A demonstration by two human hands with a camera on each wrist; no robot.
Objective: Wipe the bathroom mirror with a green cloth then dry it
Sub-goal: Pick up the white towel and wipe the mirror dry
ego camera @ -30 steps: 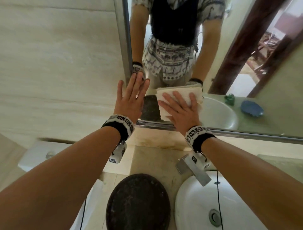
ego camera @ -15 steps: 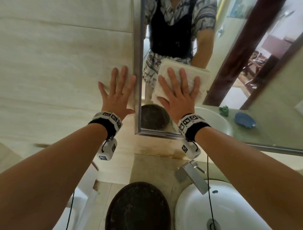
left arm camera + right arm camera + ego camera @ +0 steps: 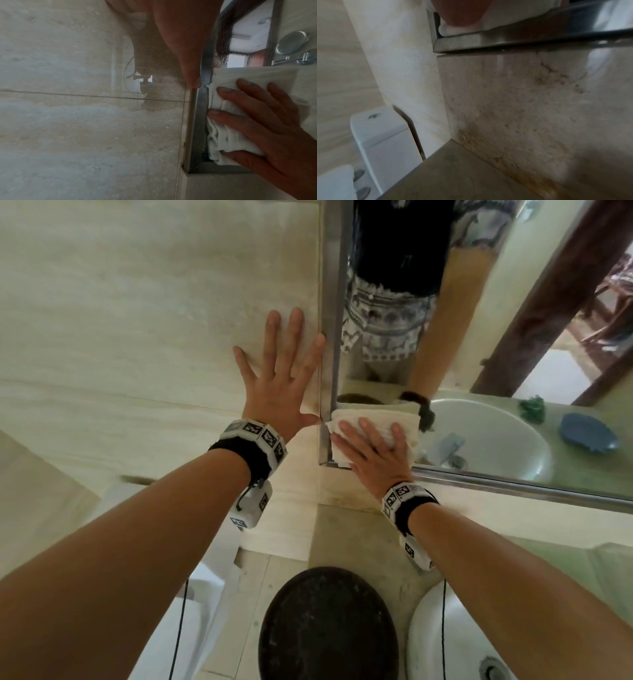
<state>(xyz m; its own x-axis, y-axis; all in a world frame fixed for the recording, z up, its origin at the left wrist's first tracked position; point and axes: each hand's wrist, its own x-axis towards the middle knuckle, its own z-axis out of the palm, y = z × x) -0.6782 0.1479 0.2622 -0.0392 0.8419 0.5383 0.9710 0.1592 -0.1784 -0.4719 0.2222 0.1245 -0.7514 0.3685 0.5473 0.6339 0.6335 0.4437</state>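
Note:
The metal-framed mirror (image 3: 486,313) hangs on the tiled wall above the counter. A folded white cloth (image 3: 375,419) lies against the glass in its lower left corner, pressed there by my right hand (image 3: 373,448) with flat, spread fingers. The left wrist view shows the same cloth (image 3: 223,135) bunched under the right hand (image 3: 267,121), tight against the frame. My left hand (image 3: 281,378) rests flat on the beige tile just left of the frame, its thumb (image 3: 187,56) near the frame edge. A green cloth (image 3: 532,407) appears only as a reflection in the mirror.
A dark round lid (image 3: 329,625) sits below my arms, with a white basin (image 3: 455,645) to its right. A white toilet cistern (image 3: 382,135) stands left of the stone counter (image 3: 471,175). The mirror reflects a blue dish (image 3: 587,433) and a wooden door frame.
My right hand has slid the white cloth down the glass from higher up to the mirror's lower left corner. The left hand stays flat on the wall tile.

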